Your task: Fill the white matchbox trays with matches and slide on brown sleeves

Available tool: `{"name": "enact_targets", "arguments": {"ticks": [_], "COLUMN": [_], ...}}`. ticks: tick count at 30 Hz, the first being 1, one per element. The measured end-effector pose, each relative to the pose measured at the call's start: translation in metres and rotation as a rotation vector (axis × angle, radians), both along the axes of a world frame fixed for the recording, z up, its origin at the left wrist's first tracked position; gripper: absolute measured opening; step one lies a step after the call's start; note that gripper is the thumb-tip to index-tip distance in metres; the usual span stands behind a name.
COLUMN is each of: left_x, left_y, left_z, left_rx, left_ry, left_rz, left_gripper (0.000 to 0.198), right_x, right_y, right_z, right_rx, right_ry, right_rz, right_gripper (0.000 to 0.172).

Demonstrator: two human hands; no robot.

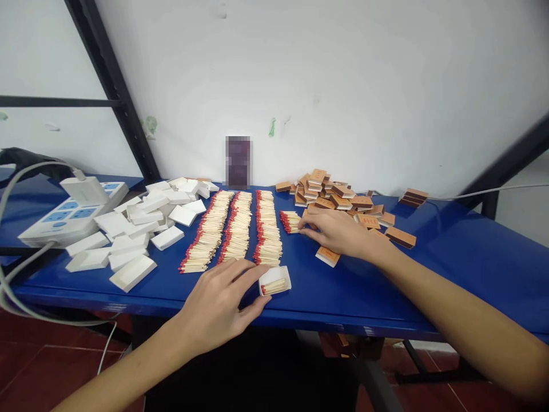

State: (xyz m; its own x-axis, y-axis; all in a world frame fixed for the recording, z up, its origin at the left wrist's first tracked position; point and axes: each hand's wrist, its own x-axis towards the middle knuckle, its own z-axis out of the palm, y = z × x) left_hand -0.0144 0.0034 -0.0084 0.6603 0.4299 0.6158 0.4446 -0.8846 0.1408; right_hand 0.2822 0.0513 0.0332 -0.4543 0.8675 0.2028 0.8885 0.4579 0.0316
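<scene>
My left hand [229,300] grips the end of a small white matchbox tray [288,280] between thumb and fingers near the table's front edge. A few red-tipped matches [274,286] lie inside that tray. My right hand [332,229] reaches to a short row of matches [289,222], its thumb and fingertips closed on the sticks at the right end. How many it pinches is hidden. Three long rows of matches [268,229] lie side by side to the left. An orange matchbox sleeve [328,256] rests just below my right wrist.
White empty trays [146,212] are heaped on the left beside a power strip [64,214] with a plugged-in charger and cables. Orange matchbox sleeves [317,180] pile up at the right. A blurred dark upright rectangle [238,163] stands against the wall behind the blue table [463,257].
</scene>
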Motion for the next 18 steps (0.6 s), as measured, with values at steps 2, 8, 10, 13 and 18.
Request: {"name": "enact_targets", "arguments": {"ticks": [2, 8, 10, 13, 18], "left_x": [0.0005, 0.0002, -0.0002, -0.0003, 0.0002], "left_y": [0.0001, -0.0006, -0.0006, 0.0, 0.0002], "left_z": [0.0001, -0.0009, -0.0011, -0.0007, -0.0001], "left_rx": [-0.001, 0.01, 0.015, 0.015, 0.008], "left_ry": [0.002, -0.004, -0.008, -0.007, 0.001], "left_rz": [-0.001, 0.002, 0.002, 0.001, 0.001], "left_gripper": [0.035, 0.036, 0.035, 0.034, 0.033], "right_x": [-0.0028, -0.0062, -0.006, -0.005, -0.0037], "right_y": [-0.0004, -0.003, -0.003, -0.0023, -0.0009], "right_z": [0.0008, 0.0019, 0.002, 0.0019, 0.0006], "right_rx": [-0.03, -0.056, -0.075, -0.099, -0.134], "right_ry": [0.0, 0.03, 0.038, 0.058, 0.098], "right_rz": [-0.006, -0.017, -0.018, -0.011, -0.007], "right_gripper": [0.018, 0.017, 0.016, 0.014, 0.019]}}
